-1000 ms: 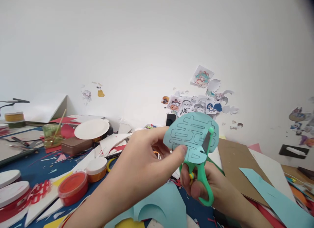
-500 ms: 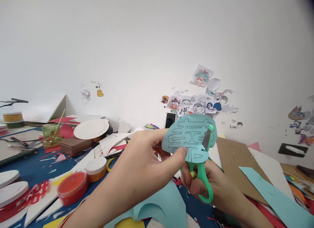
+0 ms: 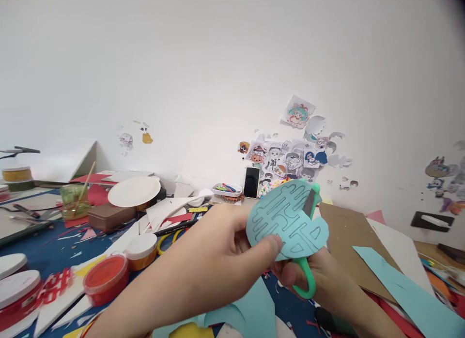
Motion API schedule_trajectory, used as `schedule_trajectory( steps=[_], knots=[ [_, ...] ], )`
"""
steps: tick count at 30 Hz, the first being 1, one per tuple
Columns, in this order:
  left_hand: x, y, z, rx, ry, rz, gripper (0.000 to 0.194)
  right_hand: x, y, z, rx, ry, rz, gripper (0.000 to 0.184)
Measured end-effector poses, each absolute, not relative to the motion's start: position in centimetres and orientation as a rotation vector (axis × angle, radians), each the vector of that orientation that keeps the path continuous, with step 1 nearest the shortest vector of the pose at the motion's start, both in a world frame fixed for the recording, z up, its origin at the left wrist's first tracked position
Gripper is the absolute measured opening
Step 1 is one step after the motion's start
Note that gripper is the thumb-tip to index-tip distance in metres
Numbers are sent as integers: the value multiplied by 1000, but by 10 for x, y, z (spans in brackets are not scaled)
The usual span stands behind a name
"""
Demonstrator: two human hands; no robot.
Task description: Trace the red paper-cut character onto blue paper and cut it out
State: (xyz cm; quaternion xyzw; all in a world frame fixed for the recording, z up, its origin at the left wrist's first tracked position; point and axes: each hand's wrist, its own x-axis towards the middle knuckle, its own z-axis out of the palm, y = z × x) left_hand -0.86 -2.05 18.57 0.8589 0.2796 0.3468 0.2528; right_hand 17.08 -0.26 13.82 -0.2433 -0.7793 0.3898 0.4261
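Observation:
My left hand (image 3: pixel 232 251) pinches a light-blue paper cutout (image 3: pixel 283 222) between thumb and fingers. Dark outlines of a symmetrical character are drawn on the paper. Green-handled scissors (image 3: pixel 305 280) are in my right hand (image 3: pixel 301 272), behind and below the paper. One blade shows in front of the sheet near its upper right edge, inside a cut. The paper hides the rest of the scissors and most of my right fingers. Below my hands lies a larger light-blue sheet (image 3: pixel 259 304) with a curved cut edge.
Paint jars, among them an open-looking red one (image 3: pixel 106 279), stand at left beside a red paper cutout (image 3: pixel 56 284). Farther back are a white plate (image 3: pixel 134 191), a glass with a brush (image 3: pixel 75 202) and a phone (image 3: pixel 251 182). Brown cardboard (image 3: pixel 348 241) and a blue strip (image 3: pixel 403 289) lie right.
My left hand has turned the blue paper clockwise and lowered it slightly, so its drawing now slants. More of the scissors is covered by the paper. The phone has come into fuller view.

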Motion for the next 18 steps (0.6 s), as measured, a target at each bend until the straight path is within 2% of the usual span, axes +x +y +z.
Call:
schedule_trajectory(
  steps=[3, 7, 9, 14, 18],
  knots=[
    [-6, -19, 182, 2406, 746, 928, 26, 170, -5, 142, -633, -1982, 941, 44],
    [1, -20, 179, 2350, 785, 1357, 24, 172, -4, 139, -658, -1959, 917, 46],
    [4, -20, 178, 2384, 821, 1419, 27, 173, -3, 137, -662, -1943, 879, 43],
    [4, -20, 179, 2521, 888, 1185, 32, 169, -6, 142, -730, -1975, 754, 12],
    [2, -20, 180, 2536, 887, 1065, 35, 164, -9, 146, -727, -1969, 905, 9]
  ],
)
